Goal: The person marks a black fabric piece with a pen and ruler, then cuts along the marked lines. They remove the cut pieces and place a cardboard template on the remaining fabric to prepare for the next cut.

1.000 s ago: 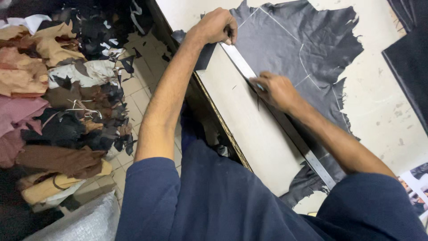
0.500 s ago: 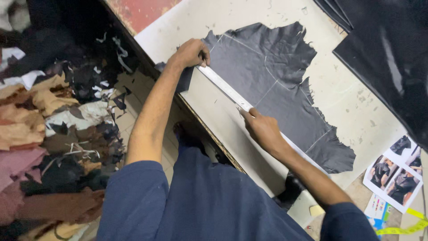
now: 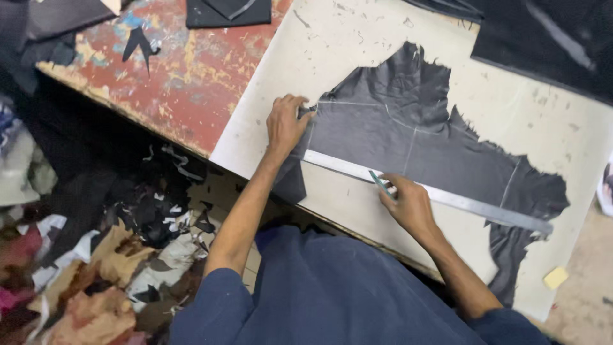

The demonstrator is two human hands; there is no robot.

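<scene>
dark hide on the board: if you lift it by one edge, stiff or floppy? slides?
Likely floppy: the hide lies flat and its corner droops over the board edge. Probably shifts easily; the left hand and ruler pin it.

The left arm is stretched forward and almost straight, bare from the blue sleeve down. The left hand (image 3: 285, 124) lies flat, palm down, with the fingers spread and pressing. The right arm is bent at the elbow and goes forward at an angle. The right hand (image 3: 408, 206) is half closed, knuckles up, with fingers curled around a thin tool.
</scene>
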